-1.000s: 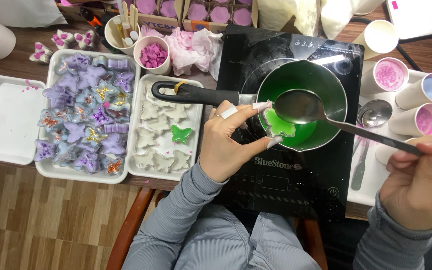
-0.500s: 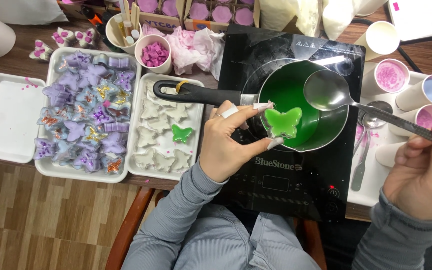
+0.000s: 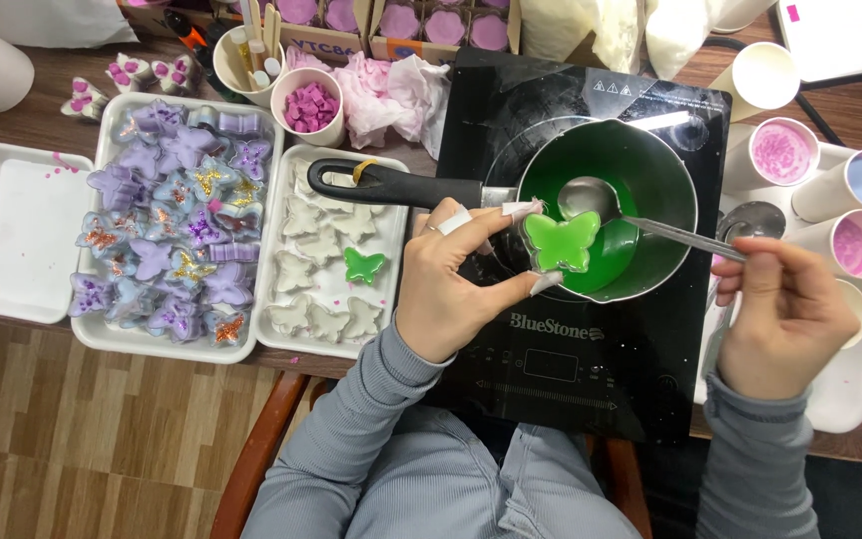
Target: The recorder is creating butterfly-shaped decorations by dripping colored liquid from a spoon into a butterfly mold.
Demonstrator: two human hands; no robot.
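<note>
while the left hand (image 3: 446, 289) pinches a green butterfly mold (image 3: 560, 242) over the saucepan (image 3: 665, 170) on the black cooktop (image 3: 591, 369), the right hand (image 3: 785, 319) grips a spoon (image 3: 641, 215). brown tabletop (image 3: 42, 110) is crammed with white trays (image 3: 7, 235), wood floor (image 3: 82, 439) below.

Left hand (image 3: 446, 289) pinching with fingers (image 3: 521, 210), right hand (image 3: 785, 319) seemingly fisted.

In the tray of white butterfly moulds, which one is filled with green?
The butterfly mould near the tray's middle; it alone is green, the others are white.
</note>
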